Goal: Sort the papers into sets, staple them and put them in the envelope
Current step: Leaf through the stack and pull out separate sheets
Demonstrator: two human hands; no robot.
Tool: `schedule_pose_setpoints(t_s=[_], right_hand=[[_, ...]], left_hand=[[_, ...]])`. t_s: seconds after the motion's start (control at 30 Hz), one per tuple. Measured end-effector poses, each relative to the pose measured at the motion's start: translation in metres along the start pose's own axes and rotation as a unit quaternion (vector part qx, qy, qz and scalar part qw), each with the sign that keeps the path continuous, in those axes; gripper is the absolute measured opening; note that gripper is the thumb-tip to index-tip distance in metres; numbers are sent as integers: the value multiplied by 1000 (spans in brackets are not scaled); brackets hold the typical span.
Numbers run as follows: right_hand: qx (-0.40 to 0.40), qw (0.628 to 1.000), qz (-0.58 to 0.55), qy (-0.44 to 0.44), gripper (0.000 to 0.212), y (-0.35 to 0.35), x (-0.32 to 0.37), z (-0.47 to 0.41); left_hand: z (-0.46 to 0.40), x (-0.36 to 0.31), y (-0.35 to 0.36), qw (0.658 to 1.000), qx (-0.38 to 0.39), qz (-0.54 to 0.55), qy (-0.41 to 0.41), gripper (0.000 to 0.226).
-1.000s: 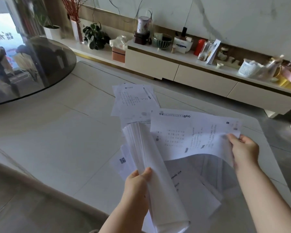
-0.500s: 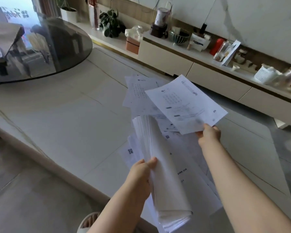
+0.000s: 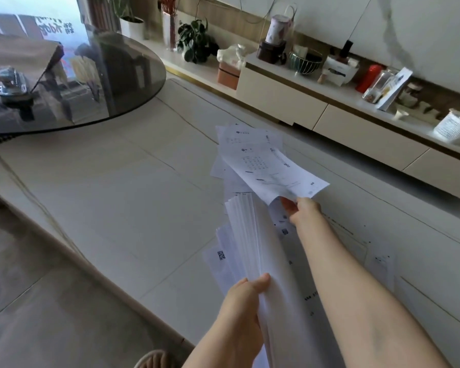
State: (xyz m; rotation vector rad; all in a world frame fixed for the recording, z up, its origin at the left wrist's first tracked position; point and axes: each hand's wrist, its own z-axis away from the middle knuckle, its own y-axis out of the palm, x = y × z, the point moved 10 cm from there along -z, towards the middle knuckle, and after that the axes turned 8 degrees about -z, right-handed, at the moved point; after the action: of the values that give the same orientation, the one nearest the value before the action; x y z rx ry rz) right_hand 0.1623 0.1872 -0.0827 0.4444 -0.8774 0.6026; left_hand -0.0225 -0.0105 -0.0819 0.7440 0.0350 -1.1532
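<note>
A thick stack of papers point(image 3: 252, 243) stands on edge just right of the frame's centre, fanned so that its sheet edges show, running from the middle of the frame down to the bottom edge. The left hand point(image 3: 243, 301) grips it low down, thumb curled over the near face and fingers wrapped behind. Above it, a single printed sheet point(image 3: 274, 173) with a grid of small marks slants up toward the centre of the frame; the right hand point(image 3: 302, 209) pinches its lower corner between thumb and fingers, the forearm reaching in from the lower right.

Under and behind this sheet, a few loose printed pages point(image 3: 246, 136) lie overlapping on the table point(image 3: 112, 197), just above centre. More pages point(image 3: 337, 251) lie flat on the table under the right forearm, and one with a QR code point(image 3: 221, 255) peeks out to the left of the held stack.

The table is pale, stone-like, with thin veins, and fills most of the frame. A dark round glass turntable point(image 3: 96, 83) sits on it in the upper left, mirroring the room. Along the top and right runs a low cream sideboard point(image 3: 282, 102) carrying a potted plant point(image 3: 195, 42), a tissue box point(image 3: 227, 71), a wire bowl point(image 3: 304, 61) and a red bottle point(image 3: 368, 78). A sandalled foot point(image 3: 154, 359) shows at the bottom edge.
</note>
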Motion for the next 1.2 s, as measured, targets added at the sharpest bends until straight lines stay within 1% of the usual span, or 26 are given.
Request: schedule_pose_setpoints(t_s=[0.03, 0.1, 0.17, 0.23, 0.3, 0.4, 0.5, 0.57, 0.63, 0.67, 0.73, 0.8, 0.87, 0.9, 0.97, 1.0, 1.1, 1.13, 1.2], right_hand=[[3, 1000, -7, -5, 38, 0, 0, 0], [13, 999, -45, -8, 41, 3, -1, 0], [11, 997, -77, -5, 40, 6, -4, -3], [14, 997, -79, -16, 41, 11, -2, -3], [51, 995, -91, -6, 42, 20, -3, 6], [100, 993, -49, 24, 39, 24, -7, 22], [119, 992, 22, 32, 39, 10, -13, 44], [148, 988, 45, 22, 30, -8, -14, 72], [198, 975, 97, -15, 18, -28, -14, 109], [224, 962, 148, -43, 21, -40, -13, 130], [262, 923, 266, -96, 38, -69, -16, 169], [287, 887, 345, -112, 55, -99, -26, 198], [294, 876, 369, -101, 69, -125, -38, 219], [293, 877, 366, -104, 72, -134, -43, 226], [287, 888, 337, -122, 66, -144, -48, 232], [287, 892, 324, -130, 57, -147, -50, 233], [273, 906, 292, -139, 21, -153, -50, 228], [259, 916, 279, -130, 17, -158, -48, 223], [235, 943, 224, -74, 16, -167, -50, 211]], left_hand=[[0, 3, 0, 1000, -1, 3, -5, 49], [3, 5, -1, 1000, -2, 7, -12, 50], [4, 4, 0, 1000, 3, 16, -9, 37], [6, 2, 1, 1000, 4, 14, -9, 22], [8, -3, 1, 1000, -1, 6, -8, 15], [10, -10, 3, 1000, 8, -4, -4, 16], [10, -12, 5, 1000, 19, -17, 3, 18], [9, -13, 8, 999, 24, -25, 16, 19], [9, -14, 13, 998, 34, -29, 33, 19], [11, -14, 17, 998, 46, -32, 40, 19], [16, -12, 25, 995, 76, -41, 45, 24], [20, -10, 28, 994, 83, -54, 46, 31], [25, -8, 29, 994, 78, -68, 45, 36], [28, -7, 30, 993, 79, -73, 45, 36], [31, -2, 33, 992, 84, -84, 43, 31], [32, 0, 34, 991, 86, -89, 43, 29], [29, 4, 32, 990, 75, -110, 50, 20], [27, 4, 30, 989, 67, -117, 55, 18], [23, 0, 26, 987, 43, -134, 73, 14]])
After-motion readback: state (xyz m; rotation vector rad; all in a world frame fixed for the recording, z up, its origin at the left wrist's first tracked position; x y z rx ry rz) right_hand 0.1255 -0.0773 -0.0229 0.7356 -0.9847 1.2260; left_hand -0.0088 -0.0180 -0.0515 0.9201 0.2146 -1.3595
